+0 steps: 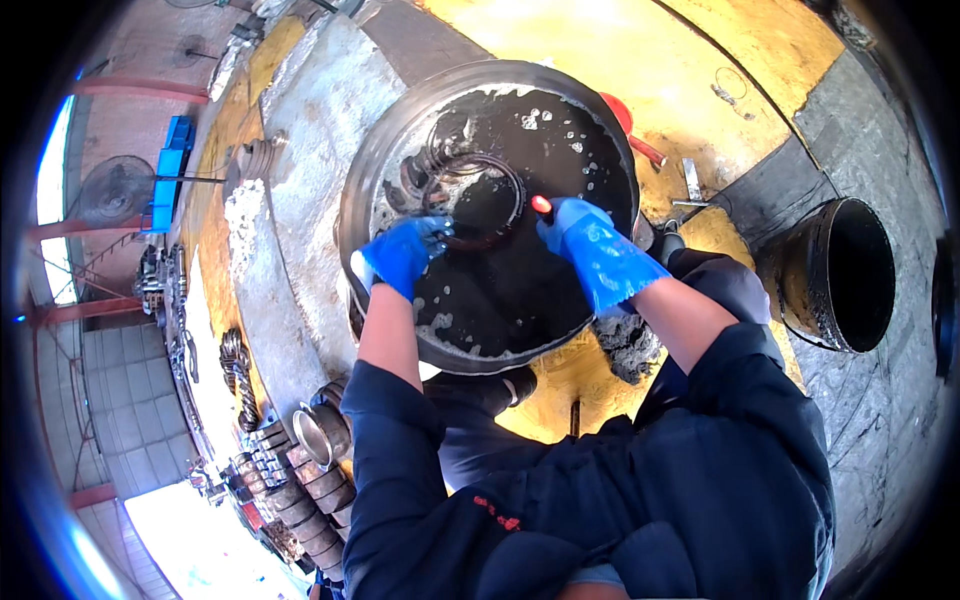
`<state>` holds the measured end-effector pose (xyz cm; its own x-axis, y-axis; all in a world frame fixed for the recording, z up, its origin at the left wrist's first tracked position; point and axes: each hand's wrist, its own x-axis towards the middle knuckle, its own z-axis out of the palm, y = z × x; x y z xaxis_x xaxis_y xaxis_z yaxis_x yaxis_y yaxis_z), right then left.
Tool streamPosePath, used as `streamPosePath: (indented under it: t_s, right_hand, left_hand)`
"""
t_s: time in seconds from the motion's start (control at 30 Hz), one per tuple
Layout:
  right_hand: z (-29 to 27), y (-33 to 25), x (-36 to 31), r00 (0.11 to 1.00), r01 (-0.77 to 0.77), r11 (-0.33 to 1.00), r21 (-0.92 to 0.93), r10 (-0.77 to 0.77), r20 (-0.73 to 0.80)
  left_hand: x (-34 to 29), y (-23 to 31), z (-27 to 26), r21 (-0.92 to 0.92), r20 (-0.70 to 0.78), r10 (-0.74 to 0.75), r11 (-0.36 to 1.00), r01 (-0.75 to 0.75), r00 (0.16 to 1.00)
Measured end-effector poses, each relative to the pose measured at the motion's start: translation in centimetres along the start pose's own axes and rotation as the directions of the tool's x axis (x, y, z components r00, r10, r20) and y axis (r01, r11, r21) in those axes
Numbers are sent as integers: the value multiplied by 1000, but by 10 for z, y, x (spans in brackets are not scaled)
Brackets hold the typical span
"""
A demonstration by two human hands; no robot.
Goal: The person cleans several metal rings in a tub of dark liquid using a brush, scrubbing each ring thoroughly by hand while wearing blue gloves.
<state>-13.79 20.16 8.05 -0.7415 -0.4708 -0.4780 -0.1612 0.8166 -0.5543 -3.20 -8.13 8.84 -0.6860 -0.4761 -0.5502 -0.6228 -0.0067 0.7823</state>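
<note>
A wide round tub (360, 185) of dark liquid with foam patches stands in front of me. A dark metal ring (519, 190) sits in the liquid, left of the tub's middle. My left hand (405, 252), in a blue rubber glove, has its fingers closed on the ring's near left edge. Gloved the same way, my right hand (588, 245) is closed round a red-ended handle (541, 204) just right of the ring. What that handle belongs to is hidden by the glove and the dark liquid.
An open black bucket (862, 275) stands on the right. Beyond the tub's far right rim lies a red round thing with a handle (618, 112). Several stacked metal cylinders (300, 515) are at the lower left. A dark sludgy heap (628, 348) lies by the tub's near right side.
</note>
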Motion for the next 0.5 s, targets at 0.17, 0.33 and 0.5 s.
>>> streamPosePath:
  t_s: [0.17, 0.33, 0.5]
  right_hand:
    - [3, -11, 14, 980, 140, 919, 369, -76, -184]
    - [40, -34, 15, 860, 207, 356, 911, -510, 5]
    - [44, -46, -11, 777, 510, 525, 681, -621, -102]
  left_hand:
    - [-80, -12, 17, -259, 38, -70, 963, 77, 997]
    - [-103, -32, 26, -157, 66, 19, 988, -9, 998]
    - [-121, -41, 40, -137, 103, 222, 969, -207, 970]
